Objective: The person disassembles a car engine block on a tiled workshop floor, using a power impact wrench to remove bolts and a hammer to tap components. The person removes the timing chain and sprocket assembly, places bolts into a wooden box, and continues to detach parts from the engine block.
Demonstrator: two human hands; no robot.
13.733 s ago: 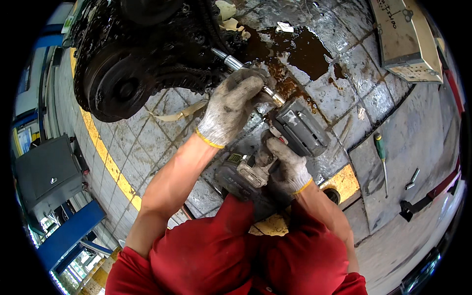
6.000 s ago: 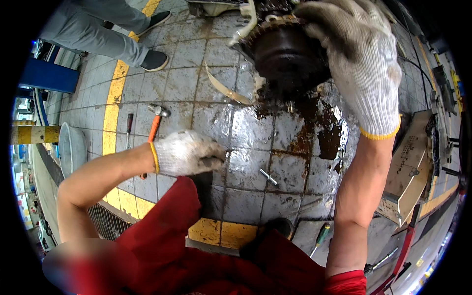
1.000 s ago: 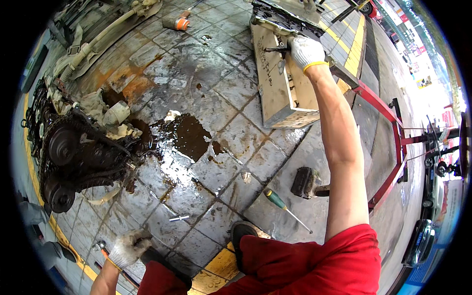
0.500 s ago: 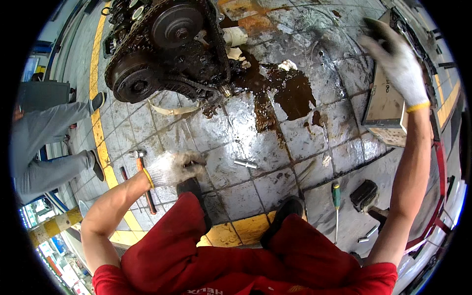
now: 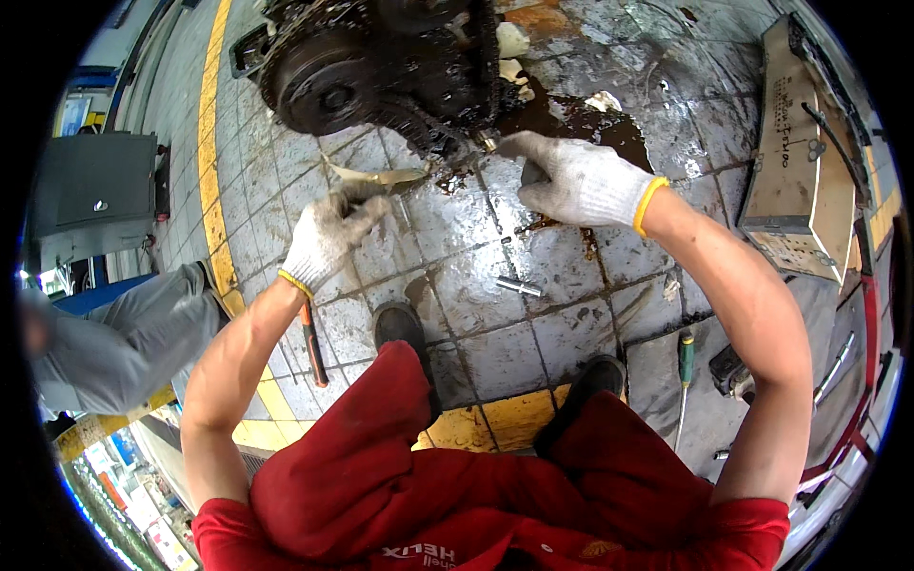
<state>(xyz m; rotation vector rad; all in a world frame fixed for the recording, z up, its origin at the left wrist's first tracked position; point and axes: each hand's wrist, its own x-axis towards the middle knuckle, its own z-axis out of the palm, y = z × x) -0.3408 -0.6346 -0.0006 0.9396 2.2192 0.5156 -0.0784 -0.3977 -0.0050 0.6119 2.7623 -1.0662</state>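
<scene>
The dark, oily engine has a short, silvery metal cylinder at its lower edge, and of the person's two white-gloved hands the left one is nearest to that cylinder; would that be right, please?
Not quite: the head view shows that the right hand, not the left hand, is nearest to the short, silvery metal cylinder at the lower edge of the dark, oily engine.
</scene>
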